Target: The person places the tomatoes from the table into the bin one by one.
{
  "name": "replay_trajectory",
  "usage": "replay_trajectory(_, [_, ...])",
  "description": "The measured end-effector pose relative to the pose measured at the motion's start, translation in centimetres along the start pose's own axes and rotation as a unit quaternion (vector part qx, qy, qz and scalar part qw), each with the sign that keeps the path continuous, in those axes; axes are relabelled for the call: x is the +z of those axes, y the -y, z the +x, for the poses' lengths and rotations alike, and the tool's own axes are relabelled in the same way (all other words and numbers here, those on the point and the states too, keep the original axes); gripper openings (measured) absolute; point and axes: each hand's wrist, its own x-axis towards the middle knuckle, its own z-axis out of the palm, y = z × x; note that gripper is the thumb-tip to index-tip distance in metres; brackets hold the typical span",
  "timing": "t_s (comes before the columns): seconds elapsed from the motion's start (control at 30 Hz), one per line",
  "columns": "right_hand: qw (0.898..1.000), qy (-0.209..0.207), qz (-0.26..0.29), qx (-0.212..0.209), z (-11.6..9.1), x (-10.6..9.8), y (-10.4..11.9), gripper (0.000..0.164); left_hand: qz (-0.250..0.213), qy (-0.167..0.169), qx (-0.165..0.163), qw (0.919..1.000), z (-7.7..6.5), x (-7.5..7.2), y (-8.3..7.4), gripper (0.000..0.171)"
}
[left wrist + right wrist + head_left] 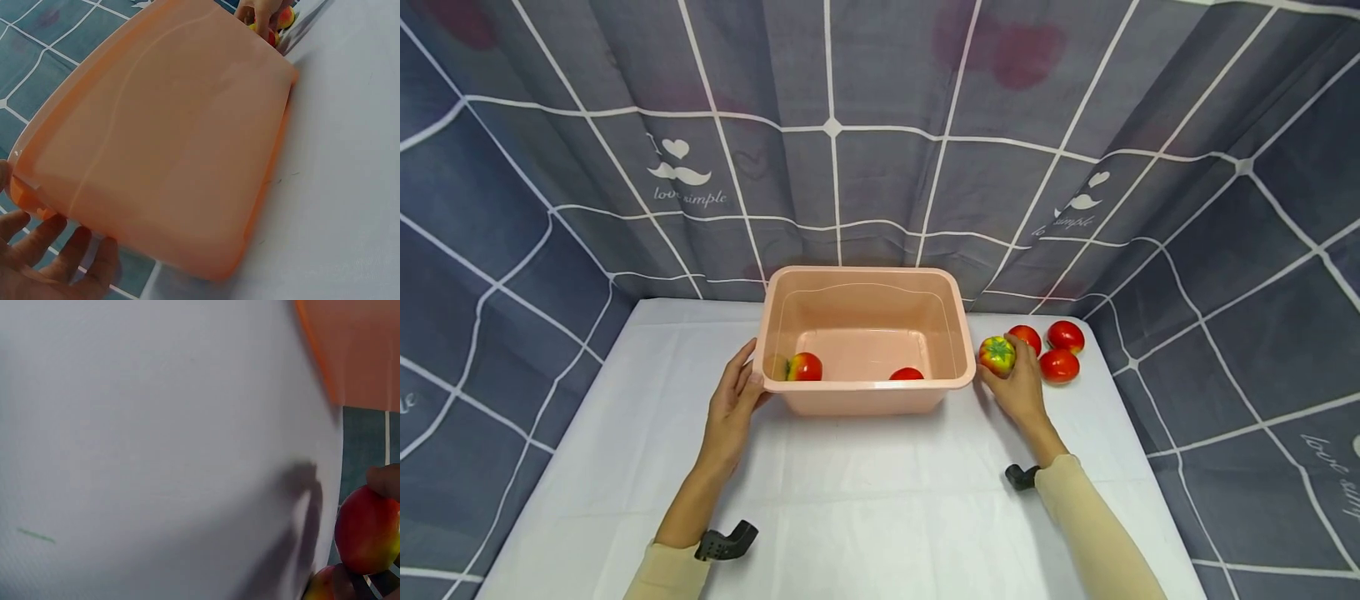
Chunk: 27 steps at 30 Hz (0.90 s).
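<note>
A pink plastic basin [865,400] stands on the white table. My left hand [730,412] holds its left rim, with the thumb at the rim and the fingers [75,250] below it in the left wrist view. Inside the basin lie a red tomato with a green-yellow end [806,367] at the left and another red tomato [907,374], partly hidden by the front wall. Just right of the basin, my right hand [1022,390] grips a red tomato with a green-and-yellow top [997,356]. In the right wrist view, this tomato [365,531] shows its red side.
Beside the right hand, a red tomato [1026,337] is partly covered by the fingers; two more tomatoes, one at the back [1066,336] and one in front [1060,366], sit near the table's right edge. A grey checked curtain [880,183] hangs behind and at both sides.
</note>
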Motion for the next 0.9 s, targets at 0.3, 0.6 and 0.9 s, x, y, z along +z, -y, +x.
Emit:
replay_trajectory(0.3, [0.998,-0.026,0.047,-0.015,-0.3,-0.8,1.7,0.083,0.009,0.0,0.004,1.0,0.0,-0.1,0.1,0.055])
replay_trajectory(0.6, [0.996,-0.057,0.065,-0.033,-0.7,-2.2,3.5,0.081,-0.001,0.001,0.001,1.0,0.0,0.0,0.2,0.055])
replay_trajectory(0.9, [0.99,-0.072,0.115,-0.035,-0.5,-3.9,5.7,0.078,-0.004,0.002,0.0,1.0,0.1,-0.1,0.2,0.055])
